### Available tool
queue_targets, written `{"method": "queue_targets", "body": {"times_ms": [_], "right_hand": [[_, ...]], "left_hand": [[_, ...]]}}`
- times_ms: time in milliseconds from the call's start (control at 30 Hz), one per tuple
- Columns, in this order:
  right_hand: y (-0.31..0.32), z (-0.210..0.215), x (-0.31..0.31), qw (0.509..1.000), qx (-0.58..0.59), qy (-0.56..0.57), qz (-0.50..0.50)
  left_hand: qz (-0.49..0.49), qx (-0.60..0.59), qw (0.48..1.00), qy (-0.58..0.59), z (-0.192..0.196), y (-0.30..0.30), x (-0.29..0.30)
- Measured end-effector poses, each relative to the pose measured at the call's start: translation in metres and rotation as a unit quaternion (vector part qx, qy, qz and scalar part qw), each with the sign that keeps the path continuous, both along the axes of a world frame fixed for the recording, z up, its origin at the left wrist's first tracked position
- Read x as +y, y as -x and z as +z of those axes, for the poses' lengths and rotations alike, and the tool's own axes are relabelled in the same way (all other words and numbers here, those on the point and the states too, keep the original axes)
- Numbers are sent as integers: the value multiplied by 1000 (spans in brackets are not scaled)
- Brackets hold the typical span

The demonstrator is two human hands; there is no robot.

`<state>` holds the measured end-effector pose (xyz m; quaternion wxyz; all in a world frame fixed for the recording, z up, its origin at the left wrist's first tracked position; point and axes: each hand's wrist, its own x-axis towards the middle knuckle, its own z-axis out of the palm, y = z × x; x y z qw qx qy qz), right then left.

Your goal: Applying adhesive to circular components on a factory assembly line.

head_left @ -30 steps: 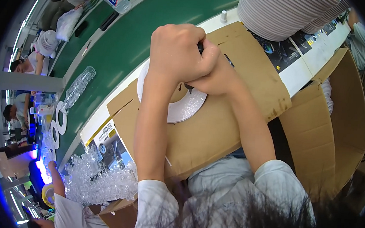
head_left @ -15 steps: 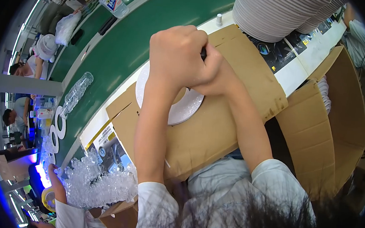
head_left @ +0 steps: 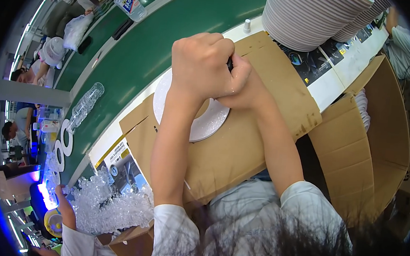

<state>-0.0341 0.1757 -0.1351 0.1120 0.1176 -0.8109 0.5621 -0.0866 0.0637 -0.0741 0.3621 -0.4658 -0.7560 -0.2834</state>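
My left hand (head_left: 197, 63) is closed in a fist above a flat white ring (head_left: 210, 126). A small bit of something dark shows by the thumb; the rest of it is covered. My right hand (head_left: 239, 95) is pressed close against the left one, partly beneath it, and its fingers are hidden. Small pale specks dot the skin near the thumb. The ring has a speckled, glittery face and lies on a brown cardboard sheet (head_left: 246, 145), with my hands and left forearm covering part of it.
A tall stack of white rings (head_left: 312, 21) stands at the far right, near a small white cap (head_left: 247, 25). Open cardboard box (head_left: 385, 131) at right; clear plastic pieces (head_left: 109, 207) at left. Beyond runs a green conveyor (head_left: 174, 26) with a bottle (head_left: 129, 4). Co-workers sit further left.
My hands stay clasped over the ring, shifted only slightly right and down in the picture. The surroundings shift a little too. Pale specks now show near the thumb.
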Motion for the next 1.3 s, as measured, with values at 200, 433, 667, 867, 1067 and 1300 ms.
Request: {"method": "queue_targets", "body": {"times_ms": [200, 433, 667, 867, 1067, 1300], "right_hand": [[2, -2, 1, 1000, 2, 12, 14], [2, -4, 1, 1000, -4, 17, 15], [-10, 9, 10, 997, 72, -15, -39], [-8, 6, 17, 997, 73, 8, 21], [-3, 3, 19, 997, 69, 19, 41], [-1, -4, 21, 995, 77, 28, 50]], "left_hand": [[0, -5, 1000, -2, -2, 1, 0], [1, -11, 1000, 3, -3, 2, 0], [-2, 8, 1000, -30, 5, -12, 11], [-15, -12, 999, -48, 0, -11, 11], [-12, -27, 998, -47, 0, -10, 12], [-14, -35, 998, -48, -5, -8, 13]]}}
